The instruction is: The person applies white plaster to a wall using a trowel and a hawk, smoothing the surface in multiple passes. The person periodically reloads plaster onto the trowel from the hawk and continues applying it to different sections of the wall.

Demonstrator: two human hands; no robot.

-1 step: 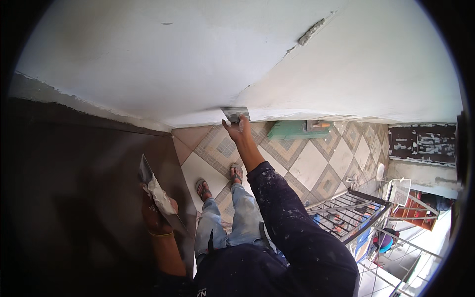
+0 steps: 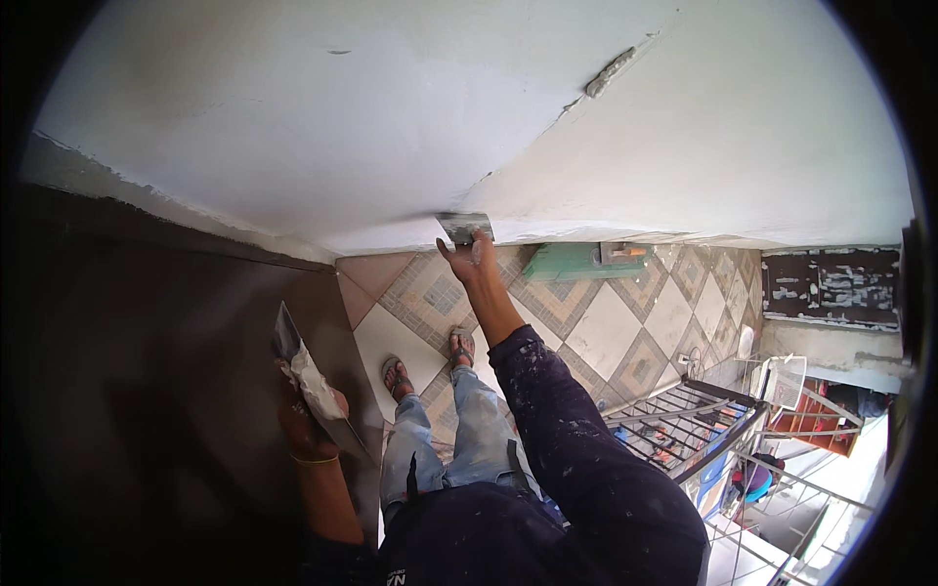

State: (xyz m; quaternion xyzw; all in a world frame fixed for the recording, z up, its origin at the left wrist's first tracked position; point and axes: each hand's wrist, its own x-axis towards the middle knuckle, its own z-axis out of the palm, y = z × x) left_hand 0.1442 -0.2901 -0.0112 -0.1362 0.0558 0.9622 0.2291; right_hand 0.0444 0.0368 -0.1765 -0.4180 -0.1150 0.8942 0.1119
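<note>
My right hand [image 2: 472, 256] reaches up to the white wall [image 2: 322, 117], closed on a wide-bladed putty knife [image 2: 463, 227]. Its blade lies against the low part of the wall, just above the floor, below a thin diagonal seam. Farther up that seam sits a thick ridge of putty [image 2: 610, 73]. At lower left my left hand [image 2: 305, 420] is wrapped around a flat steel trowel [image 2: 287, 334], held tilted. A pale lump of putty [image 2: 311, 381] rests on the trowel's blade. The trowel's handle is mostly hidden by the hand and the putty.
Along the wall's foot lies a green board [image 2: 562, 261] with an orange-handled tool [image 2: 622, 254] on it. A dark panel [image 2: 176, 322] borders me on the left. A metal railing [image 2: 684, 420] stands at lower right, above a lower area. Patterned tiles [image 2: 596, 327] cover the floor.
The view has shifted very slightly. Both hands keep their holds, and the putty knife stays at the same part of the wall.
</note>
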